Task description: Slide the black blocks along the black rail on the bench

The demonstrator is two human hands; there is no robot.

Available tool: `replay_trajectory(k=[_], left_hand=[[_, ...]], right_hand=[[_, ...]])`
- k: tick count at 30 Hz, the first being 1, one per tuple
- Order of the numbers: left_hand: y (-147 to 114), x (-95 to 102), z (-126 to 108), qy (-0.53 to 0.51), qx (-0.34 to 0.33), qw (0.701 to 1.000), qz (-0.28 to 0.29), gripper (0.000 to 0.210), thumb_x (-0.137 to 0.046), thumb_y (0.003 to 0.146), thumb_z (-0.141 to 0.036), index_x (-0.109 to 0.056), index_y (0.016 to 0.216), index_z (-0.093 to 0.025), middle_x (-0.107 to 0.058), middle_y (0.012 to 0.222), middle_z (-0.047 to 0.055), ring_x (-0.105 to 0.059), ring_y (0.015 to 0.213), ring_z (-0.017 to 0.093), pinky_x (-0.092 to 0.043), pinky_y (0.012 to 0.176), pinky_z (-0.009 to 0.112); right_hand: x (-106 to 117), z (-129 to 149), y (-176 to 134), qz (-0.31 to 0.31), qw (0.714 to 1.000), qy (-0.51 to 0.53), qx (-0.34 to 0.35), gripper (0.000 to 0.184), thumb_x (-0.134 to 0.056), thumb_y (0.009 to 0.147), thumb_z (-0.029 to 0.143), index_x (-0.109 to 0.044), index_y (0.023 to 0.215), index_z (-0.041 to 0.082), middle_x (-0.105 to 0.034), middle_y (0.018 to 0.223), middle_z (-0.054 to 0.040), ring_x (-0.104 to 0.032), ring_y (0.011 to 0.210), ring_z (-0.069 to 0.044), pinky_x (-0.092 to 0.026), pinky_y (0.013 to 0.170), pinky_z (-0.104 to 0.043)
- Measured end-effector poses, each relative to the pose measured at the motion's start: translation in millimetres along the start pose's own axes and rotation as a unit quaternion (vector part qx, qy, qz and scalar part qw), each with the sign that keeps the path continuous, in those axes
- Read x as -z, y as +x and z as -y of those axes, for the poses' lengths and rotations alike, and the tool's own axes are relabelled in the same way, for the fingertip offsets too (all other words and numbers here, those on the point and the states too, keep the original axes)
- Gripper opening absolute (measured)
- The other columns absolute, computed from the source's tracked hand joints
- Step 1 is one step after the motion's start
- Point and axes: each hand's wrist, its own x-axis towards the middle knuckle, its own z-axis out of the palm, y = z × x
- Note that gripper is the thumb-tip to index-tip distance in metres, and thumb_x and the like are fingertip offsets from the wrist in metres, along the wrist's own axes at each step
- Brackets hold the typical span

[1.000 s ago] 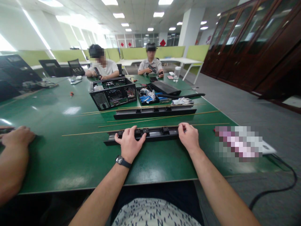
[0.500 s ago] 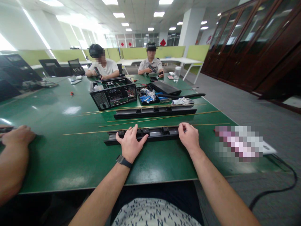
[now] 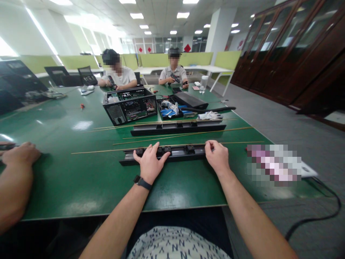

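Note:
A black channel-shaped rail [image 3: 179, 154] with several small black blocks [image 3: 190, 148] in it lies across the table in front of me. My left hand [image 3: 151, 160], wearing a dark watch, rests over its left half with fingers spread. At the right end, my right hand [image 3: 217, 154] has thumb and fingertips pinched together on a thin golden rod [image 3: 94, 152], which runs along the rail's back edge and sticks out on both sides. The fingers partly hide the rod and the rail's end.
Behind lies a second black rail [image 3: 178, 130] among more thin rods [image 3: 151, 140]. Farther back are an open computer case [image 3: 132, 109], a tray with blue-white gloves [image 3: 169, 109] and a black box [image 3: 190, 100]. A co-worker's hand [image 3: 23, 153] is at left; two people sit opposite.

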Motion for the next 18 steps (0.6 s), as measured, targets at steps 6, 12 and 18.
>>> replay_trajectory(k=[6,12,18], left_hand=[[0.9,4.3,-1.8,0.002,0.008,1.0,-0.001,0.05,-0.067,0.093,-0.058,-0.067,0.134,-0.03,-0.076,0.13,0.014,-0.063,0.13,0.037,-0.011,0.121,0.071],[0.3,2.7,0.3,0.002,0.002,1.0,-0.003,0.051,-0.066,0.093,-0.059,-0.065,0.136,-0.03,-0.075,0.131,0.013,-0.062,0.131,0.036,-0.012,0.121,0.069],[-0.4,0.9,1.9,0.005,0.006,1.0,-0.007,0.054,-0.065,0.094,-0.06,-0.064,0.138,-0.029,-0.074,0.133,0.014,-0.063,0.129,0.036,-0.013,0.122,0.068]], right_hand=[[0.2,-0.3,0.6,-0.005,1.0,-0.02,-0.005,0.035,-0.047,0.095,0.039,-0.076,0.096,0.02,-0.075,0.084,-0.0083,-0.065,0.083,-0.023,-0.044,0.092,-0.038],[1.0,-0.6,0.8,-0.008,0.999,-0.025,-0.021,0.035,-0.048,0.093,0.038,-0.077,0.095,0.02,-0.075,0.085,-0.0089,-0.064,0.086,-0.024,-0.041,0.092,-0.039],[3.5,-6.8,3.4,-0.017,0.997,-0.036,-0.06,0.032,-0.05,0.093,0.038,-0.077,0.094,0.02,-0.073,0.085,-0.0091,-0.061,0.087,-0.024,-0.04,0.091,-0.039]])
